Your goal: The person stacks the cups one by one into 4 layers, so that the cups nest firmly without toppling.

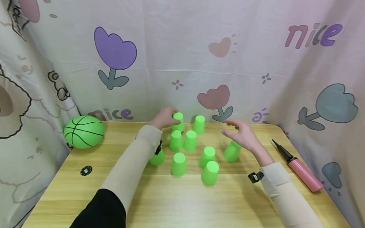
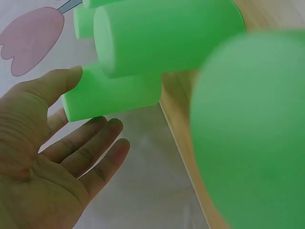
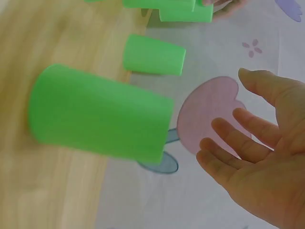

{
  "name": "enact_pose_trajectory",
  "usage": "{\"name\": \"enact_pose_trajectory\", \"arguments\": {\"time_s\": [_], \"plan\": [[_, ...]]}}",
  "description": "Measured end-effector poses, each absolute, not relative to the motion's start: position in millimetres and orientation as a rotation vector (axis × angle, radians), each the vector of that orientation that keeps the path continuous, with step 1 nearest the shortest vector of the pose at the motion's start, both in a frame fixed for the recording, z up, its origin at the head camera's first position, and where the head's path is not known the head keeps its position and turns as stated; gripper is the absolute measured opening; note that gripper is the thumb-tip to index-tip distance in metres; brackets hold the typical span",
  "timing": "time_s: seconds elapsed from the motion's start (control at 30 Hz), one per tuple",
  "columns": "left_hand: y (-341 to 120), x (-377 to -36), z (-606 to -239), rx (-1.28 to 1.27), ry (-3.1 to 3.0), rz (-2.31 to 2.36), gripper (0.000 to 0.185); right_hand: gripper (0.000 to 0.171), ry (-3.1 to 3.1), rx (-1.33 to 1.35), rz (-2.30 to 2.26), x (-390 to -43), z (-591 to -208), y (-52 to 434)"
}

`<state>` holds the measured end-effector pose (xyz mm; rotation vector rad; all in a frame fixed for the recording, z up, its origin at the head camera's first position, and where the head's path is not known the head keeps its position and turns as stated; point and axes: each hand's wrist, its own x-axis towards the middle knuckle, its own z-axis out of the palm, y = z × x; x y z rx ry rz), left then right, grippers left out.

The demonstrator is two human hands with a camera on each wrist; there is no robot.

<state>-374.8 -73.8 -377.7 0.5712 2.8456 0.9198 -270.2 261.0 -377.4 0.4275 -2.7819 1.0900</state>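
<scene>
**Green cups on the worktop, both hands among them**

My left forearm covers most of one cup [image 1: 157, 158], so only its lower edge shows in the head view. In the left wrist view a blurred green mass fills the right side; I cannot tell which cup that is.

My left hand [image 1: 165, 117] is at the far-left cup [image 1: 178, 121] by the curtain. Its fingers lie against the cup's side, straight and relaxed in the wrist view, so my grip is open and has hold of nothing.

My right hand [image 1: 244, 135] hovers just above the right-hand cup [image 1: 232, 151], fingers spread and loosely bent, palm bare, not touching it.

The cups are smooth, matte plastic, tapered, standing mouth down on the pale wood-grain worktop [image 1: 174, 209]. Near its left edge sit a ridged green ball [image 1: 83, 131] with black lines and a small black disc [image 1: 86, 170]. At the right lies a pink pump [image 1: 299, 168] with a black nozzle. A printed cloth [image 1: 259, 56] hangs behind.
</scene>
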Motion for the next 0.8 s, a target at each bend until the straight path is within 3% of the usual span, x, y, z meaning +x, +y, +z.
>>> {"name": "enact_pose_trajectory", "arguments": {"time_s": [0.33, 0.8], "plan": [[-56.4, -388.3, -391.0, 0.61, 2.839, 0.898, 0.04, 0.061, -2.774, 0.355, 1.035, -239.6, -401.9, 287.7], [-45.3, -388.6, -396.5, 0.538, 2.818, 0.911, 0.04, 0.066, -2.761, 0.294, 1.176, -225.4, -433.2, 297.0]]}}
